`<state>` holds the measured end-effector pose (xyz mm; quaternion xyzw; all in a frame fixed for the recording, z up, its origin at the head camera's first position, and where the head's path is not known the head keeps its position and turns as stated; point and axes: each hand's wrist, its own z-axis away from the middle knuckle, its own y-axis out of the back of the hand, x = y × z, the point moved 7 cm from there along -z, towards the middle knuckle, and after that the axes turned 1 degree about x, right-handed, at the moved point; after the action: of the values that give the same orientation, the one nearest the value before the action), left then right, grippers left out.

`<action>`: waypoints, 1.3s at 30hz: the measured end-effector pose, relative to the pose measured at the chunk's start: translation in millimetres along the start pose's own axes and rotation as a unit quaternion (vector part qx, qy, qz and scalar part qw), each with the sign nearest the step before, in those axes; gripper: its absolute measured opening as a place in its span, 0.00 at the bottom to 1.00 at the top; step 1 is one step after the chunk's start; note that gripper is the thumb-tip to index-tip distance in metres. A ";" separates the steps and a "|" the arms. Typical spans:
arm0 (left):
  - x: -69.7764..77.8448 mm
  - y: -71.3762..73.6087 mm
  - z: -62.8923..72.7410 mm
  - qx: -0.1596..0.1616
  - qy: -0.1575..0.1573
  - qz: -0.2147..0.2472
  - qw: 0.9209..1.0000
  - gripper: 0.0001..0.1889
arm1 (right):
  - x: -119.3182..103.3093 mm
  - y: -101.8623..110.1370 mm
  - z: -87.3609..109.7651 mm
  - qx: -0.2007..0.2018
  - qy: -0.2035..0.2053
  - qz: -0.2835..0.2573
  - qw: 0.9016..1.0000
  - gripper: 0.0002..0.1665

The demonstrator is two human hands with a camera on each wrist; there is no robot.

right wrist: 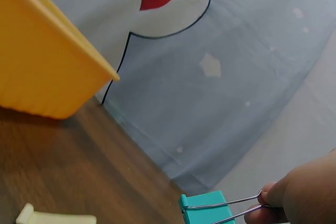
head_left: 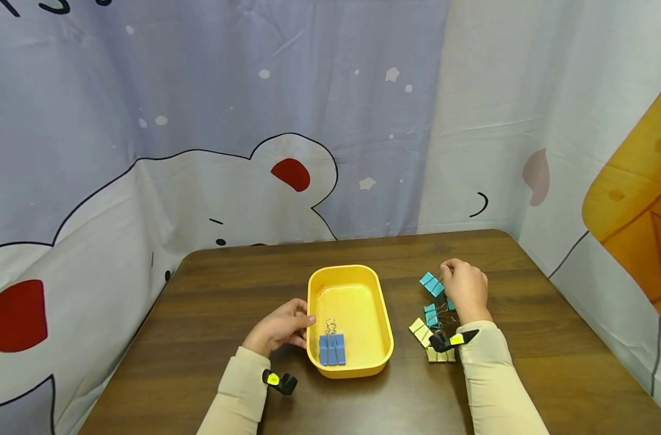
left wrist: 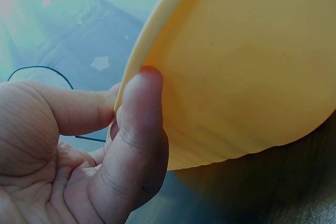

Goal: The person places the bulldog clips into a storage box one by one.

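Observation:
My left hand (head_left: 280,328) grips the left wall of a yellow plastic tray (head_left: 385,320), thumb on one side of the rim and fingers on the other, as the left wrist view shows. Blue binder clips (head_left: 332,350) stand side by side in the tray's near left corner, wire handles pointing away. To the right of the tray, my right hand (head_left: 466,289) pinches a teal binder clip (right wrist: 206,206) by its wire handles between thumb and fingertip. Other teal binder clips (head_left: 431,316) lie below that hand, one partly hidden by it.
Pale yellow binder clips (head_left: 420,330) lie beside the teal ones, partly covered by the right wrist's camera strap (head_left: 453,340). Everything stands on a brown wooden table (head_left: 243,284) with rounded far corners. A printed curtain (head_left: 357,121) hangs behind it.

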<state>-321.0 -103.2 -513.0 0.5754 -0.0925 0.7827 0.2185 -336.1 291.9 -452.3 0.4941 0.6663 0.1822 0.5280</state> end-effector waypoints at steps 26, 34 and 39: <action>0.1 0.9 4.6 -0.005 -0.004 0.003 1.000 0.18 | -97.0 2.8 3.6 0.000 0.066 -0.031 0.997 0.14; 2.6 -0.9 1.7 -0.007 -0.009 0.001 1.000 0.18 | -129.4 -7.9 5.1 -0.035 0.091 -0.029 0.995 0.12; 1.3 -1.6 -0.1 -0.007 -0.005 0.004 1.000 0.17 | -150.8 -23.3 8.4 -0.070 0.123 -0.043 0.989 0.11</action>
<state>-320.6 -101.4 -511.9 0.5776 -0.1012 0.7798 0.2192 -346.5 150.9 -394.3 0.4008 0.7322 0.2646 0.4829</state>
